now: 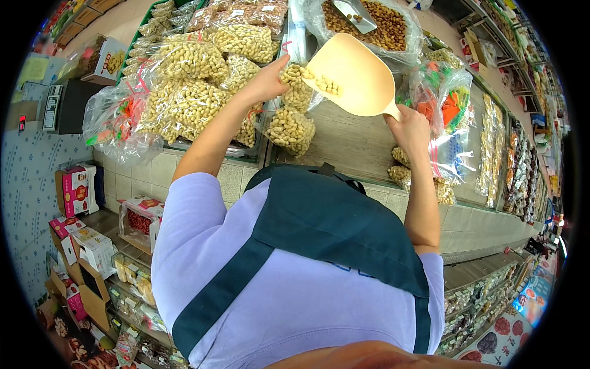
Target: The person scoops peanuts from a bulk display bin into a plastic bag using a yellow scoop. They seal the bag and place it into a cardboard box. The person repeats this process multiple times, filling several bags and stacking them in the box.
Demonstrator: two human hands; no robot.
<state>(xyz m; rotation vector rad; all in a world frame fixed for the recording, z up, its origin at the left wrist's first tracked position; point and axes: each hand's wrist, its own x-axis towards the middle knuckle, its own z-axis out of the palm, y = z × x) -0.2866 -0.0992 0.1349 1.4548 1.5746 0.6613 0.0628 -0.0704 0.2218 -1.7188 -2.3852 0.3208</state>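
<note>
My right hand grips the handle of a cream plastic scoop, which has several unshelled peanuts near its lip. My left hand is at an upright clear plastic bag of peanuts, with its fingers near the bag's edge; the scoop's lip is beside that bag. Below it stands another clear bag of peanuts. Larger filled peanut bags lie to the left, some tied with red ties.
A bag-lined container of brown nuts or beans with a metal scoop lies beyond. On the right is a plastic bag with orange and green contents. A dark scale stands at far left. The wooden counter has a tiled front.
</note>
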